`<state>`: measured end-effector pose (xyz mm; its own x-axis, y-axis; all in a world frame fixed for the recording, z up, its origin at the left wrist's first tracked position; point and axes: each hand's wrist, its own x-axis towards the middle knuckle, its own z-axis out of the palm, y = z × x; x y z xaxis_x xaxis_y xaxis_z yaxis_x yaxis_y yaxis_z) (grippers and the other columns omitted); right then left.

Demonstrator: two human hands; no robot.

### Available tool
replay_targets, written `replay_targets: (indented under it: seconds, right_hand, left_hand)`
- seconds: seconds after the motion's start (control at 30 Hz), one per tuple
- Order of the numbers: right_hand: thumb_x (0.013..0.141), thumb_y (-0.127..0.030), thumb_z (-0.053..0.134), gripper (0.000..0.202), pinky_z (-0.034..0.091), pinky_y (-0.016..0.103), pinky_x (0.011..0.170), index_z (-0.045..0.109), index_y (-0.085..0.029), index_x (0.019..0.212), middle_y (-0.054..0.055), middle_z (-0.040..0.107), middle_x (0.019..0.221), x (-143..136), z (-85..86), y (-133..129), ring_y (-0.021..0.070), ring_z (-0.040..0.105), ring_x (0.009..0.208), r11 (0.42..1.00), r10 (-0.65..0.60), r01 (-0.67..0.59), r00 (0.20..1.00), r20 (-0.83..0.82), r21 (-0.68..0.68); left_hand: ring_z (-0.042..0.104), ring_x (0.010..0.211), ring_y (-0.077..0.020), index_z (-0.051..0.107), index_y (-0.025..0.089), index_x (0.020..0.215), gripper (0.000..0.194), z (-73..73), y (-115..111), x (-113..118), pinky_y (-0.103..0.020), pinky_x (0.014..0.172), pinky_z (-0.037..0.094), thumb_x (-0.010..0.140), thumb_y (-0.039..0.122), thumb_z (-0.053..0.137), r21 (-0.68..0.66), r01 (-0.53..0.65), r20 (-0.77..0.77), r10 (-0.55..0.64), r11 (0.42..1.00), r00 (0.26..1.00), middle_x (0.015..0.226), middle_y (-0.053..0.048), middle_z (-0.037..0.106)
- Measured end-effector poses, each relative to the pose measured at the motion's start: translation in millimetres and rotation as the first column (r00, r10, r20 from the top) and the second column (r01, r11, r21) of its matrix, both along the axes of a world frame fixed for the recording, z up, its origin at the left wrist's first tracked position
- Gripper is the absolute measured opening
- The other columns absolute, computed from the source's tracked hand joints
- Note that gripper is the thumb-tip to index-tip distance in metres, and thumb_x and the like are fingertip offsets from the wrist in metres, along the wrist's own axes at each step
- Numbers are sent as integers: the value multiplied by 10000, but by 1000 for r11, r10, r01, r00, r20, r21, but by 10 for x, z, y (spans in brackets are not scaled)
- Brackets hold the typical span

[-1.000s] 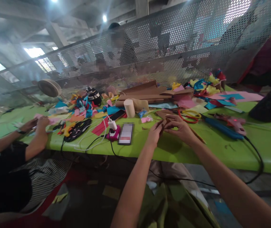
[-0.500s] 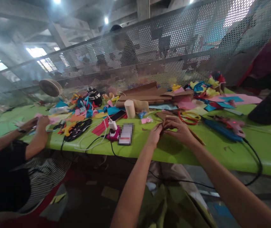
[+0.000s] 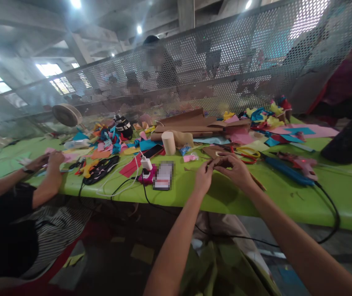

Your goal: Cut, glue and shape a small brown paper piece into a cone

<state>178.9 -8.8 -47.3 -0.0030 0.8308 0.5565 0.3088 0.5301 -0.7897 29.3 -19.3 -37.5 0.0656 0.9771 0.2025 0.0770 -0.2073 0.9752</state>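
My left hand [image 3: 204, 176] and my right hand [image 3: 233, 168] meet above the green table [image 3: 188, 195], their fingertips pinched around a small brown piece that is mostly hidden by the fingers. Just beyond them lies brown paper [image 3: 211, 152]. Yellow-handled scissors [image 3: 250, 153] rest behind my right hand, beside a red handle. To the left of my hands are a phone [image 3: 163, 176] and a pink power socket [image 3: 148, 176] with a white charger [image 3: 145, 163] plugged in. A pale cylinder [image 3: 169, 143] stands upright behind the phone.
A glue gun [image 3: 307, 164] and a blue tool [image 3: 287, 170] with a black cable lie at right, near a dark bottle [image 3: 348, 137]. Coloured paper scraps [image 3: 101, 142] and a fan [image 3: 67, 115] are at left, where another person's hands [image 3: 50, 158] work. A perforated screen [image 3: 194, 70] stands behind.
The fingers of both hands have shifted slightly around the small piece, and my left hand sits a little further right. The view has moved a little.
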Motion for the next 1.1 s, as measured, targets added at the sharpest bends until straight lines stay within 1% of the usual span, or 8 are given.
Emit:
replay_targets:
  seconds: [0.1,0.27,0.57,0.63,0.7,0.8,0.9,1.1]
  right_hand:
    - [757,-551,753,345,581,414,747,706,-223,852,127,662,1146,3,-26,21,254,676,893,1000,-21,21,1000,-7,-15]
    - [754,-607,736,384,558,391,714,708,-230,821,99,691,1041,23,-31,45,240,659,832,999,-38,38,999,0,-36]
    - [806,-552,704,314,522,422,872,744,-241,829,94,695,1064,50,-1,38,265,650,1009,998,-63,63,998,-12,-24]
    - [804,-536,706,294,517,425,872,739,-244,807,91,698,1058,59,0,36,265,647,1008,997,-76,76,997,-19,-21]
    - [803,-524,707,282,515,429,862,728,-244,782,86,701,1050,67,3,33,263,647,982,996,-88,87,996,-26,-19]
    - [814,-509,697,270,513,429,856,707,-246,753,76,705,1037,71,12,28,257,647,961,995,-104,103,994,-36,-16]
    - [814,-505,695,269,512,425,848,690,-247,738,73,706,1031,66,23,24,257,645,958,994,-113,112,993,-43,-12]
    - [778,-484,725,261,512,406,792,664,-244,696,82,696,1027,46,69,-10,258,636,941,993,-113,114,993,-43,4]
  left_hand:
    - [629,1156,-277,694,177,1075,205,14,-22,6,-408,1054,424,928,226,559,21,-27,-30,27,999,999,1168,-129,722]
    - [622,1172,-266,670,178,1116,219,38,-42,3,-408,1059,424,938,203,543,39,-36,-40,37,999,999,1205,-132,706]
    - [613,1171,-240,671,195,1182,280,59,-64,7,-371,1042,428,927,192,556,53,27,31,-28,998,999,1243,-99,696]
    - [631,1103,-227,675,200,1215,317,56,-59,1,-348,974,460,918,196,562,10,52,58,-53,999,997,1189,-85,716]
    - [650,952,-200,680,189,1244,351,51,-49,-14,-309,852,484,915,225,564,-60,87,105,-80,994,991,1042,-71,741]
    - [610,756,-146,692,185,1257,387,48,-33,-46,-245,676,446,899,289,588,-147,143,212,-110,979,971,858,-37,719]
    - [582,710,-124,702,191,1245,410,54,-25,-67,-212,609,410,852,286,634,-175,156,264,-107,972,959,821,-24,703]
    - [515,583,-109,665,158,1276,422,70,-34,-52,-215,562,393,876,173,532,-133,85,52,-79,987,996,750,-16,699]
